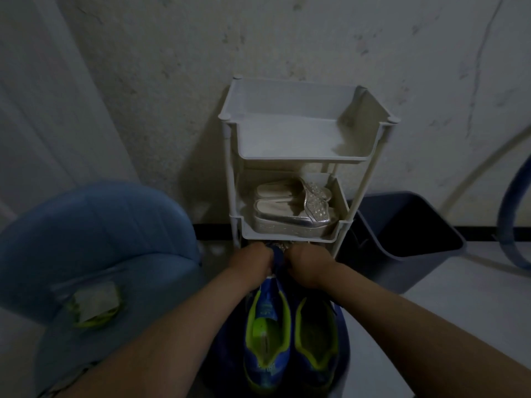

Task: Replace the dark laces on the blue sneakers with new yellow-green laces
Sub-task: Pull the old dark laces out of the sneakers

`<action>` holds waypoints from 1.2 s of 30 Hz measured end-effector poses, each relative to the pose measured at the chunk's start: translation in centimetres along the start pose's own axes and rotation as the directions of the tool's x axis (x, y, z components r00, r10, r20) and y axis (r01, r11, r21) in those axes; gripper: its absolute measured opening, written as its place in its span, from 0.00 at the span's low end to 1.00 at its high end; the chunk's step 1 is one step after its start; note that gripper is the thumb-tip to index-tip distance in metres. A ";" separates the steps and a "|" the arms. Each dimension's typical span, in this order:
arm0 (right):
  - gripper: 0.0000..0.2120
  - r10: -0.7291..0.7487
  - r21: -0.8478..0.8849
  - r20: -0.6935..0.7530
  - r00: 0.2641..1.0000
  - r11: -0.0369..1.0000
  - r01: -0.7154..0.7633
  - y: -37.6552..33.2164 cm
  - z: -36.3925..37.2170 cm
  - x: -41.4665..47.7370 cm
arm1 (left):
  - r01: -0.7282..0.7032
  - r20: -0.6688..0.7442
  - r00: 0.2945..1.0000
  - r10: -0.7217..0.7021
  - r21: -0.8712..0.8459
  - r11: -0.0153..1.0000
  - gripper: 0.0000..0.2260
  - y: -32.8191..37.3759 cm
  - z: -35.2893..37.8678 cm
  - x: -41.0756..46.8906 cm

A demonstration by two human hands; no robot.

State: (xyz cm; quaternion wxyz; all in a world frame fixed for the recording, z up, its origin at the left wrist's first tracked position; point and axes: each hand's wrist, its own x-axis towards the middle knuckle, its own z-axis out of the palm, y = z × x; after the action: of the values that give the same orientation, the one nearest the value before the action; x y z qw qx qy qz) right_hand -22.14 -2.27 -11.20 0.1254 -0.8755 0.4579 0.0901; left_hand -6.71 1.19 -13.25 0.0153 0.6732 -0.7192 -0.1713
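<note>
Two blue sneakers with yellow-green lining stand side by side on the floor, heels toward me: the left one (265,334) and the right one (317,334). My left hand (253,264) and my right hand (309,267) both have curled fingers at the front of the left sneaker, gripping its dark fabric or laces between them; the exact hold is hidden in the dim light. A packet of yellow-green laces (93,304) lies on a blue chair seat (94,234) at the left.
A pale three-tier shelf rack (304,156) stands against the wall just beyond my hands, with silver platform sandals (293,209) on its middle tier. A dark bin (402,234) sits to the right of the rack. A blue hose (511,219) curves at the far right.
</note>
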 end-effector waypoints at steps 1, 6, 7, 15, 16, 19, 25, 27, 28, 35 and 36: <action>0.13 0.005 0.012 -0.003 1.000 1.000 -0.005 -0.1 0.0 0.0 | -0.011 -0.004 1.000 0.011 0.031 0.999 0.07 0.1 0.0 0.0; 0.16 0.042 0.092 -0.030 0.999 0.995 -0.039 -0.6 0.1 -0.1 | -0.020 0.039 0.999 0.015 0.141 0.990 0.09 0.3 0.5 0.0; 0.17 0.049 0.095 -0.032 0.998 0.994 -0.046 -0.7 0.1 -0.2 | -0.011 0.057 0.998 0.003 0.124 0.992 0.10 0.3 0.5 -0.1; 0.19 0.043 0.209 -0.040 0.998 0.977 -0.034 -0.6 0.1 0.1 | 0.195 0.156 0.974 -0.162 -0.224 0.955 0.11 -0.7 -0.6 0.2; 0.18 0.028 0.218 -0.044 0.999 0.976 -0.018 -0.7 0.2 0.1 | 0.200 0.159 0.974 -0.164 -0.249 0.948 0.10 -0.7 -0.6 0.2; 0.15 -0.001 0.197 -0.045 0.999 0.980 0.009 -1.3 0.7 0.4 | 0.210 0.160 0.973 -0.163 -0.338 0.918 0.12 -1.0 -0.3 0.2; 0.14 0.005 0.189 -0.053 0.999 0.982 0.005 -1.6 1.2 1.1 | 0.197 0.166 0.976 -0.138 -0.421 0.886 0.11 -1.2 -0.8 -0.4; 0.14 -0.027 0.180 -0.053 0.998 0.983 0.036 -1.8 1.0 1.2 | 0.166 0.157 0.982 -0.109 -0.417 0.894 0.11 -1.4 -0.7 -0.6; 0.13 -0.045 0.187 -0.065 0.997 0.981 0.056 -2.0 0.8 1.2 | 0.140 0.146 0.986 -0.085 -0.424 0.895 0.10 -1.5 -0.6 -0.7; 0.12 -0.001 0.358 -0.143 0.990 0.932 0.052 -2.4 -0.2 1.3 | 0.126 0.095 0.991 -0.095 -0.407 0.905 0.01 -2.1 -2.1 -0.6; 0.11 0.015 0.357 -0.144 0.990 0.933 0.037 -2.3 -0.2 1.2 | 0.140 0.094 0.989 -0.111 -0.406 0.903 0.01 -2.1 -2.1 -0.6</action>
State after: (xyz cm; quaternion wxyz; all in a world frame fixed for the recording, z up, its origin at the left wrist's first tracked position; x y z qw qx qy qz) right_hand -19.52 -2.02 -10.99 0.2502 -0.8446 0.4696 -0.0591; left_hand -4.13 1.20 -11.66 0.1213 0.6936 -0.6221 -0.3424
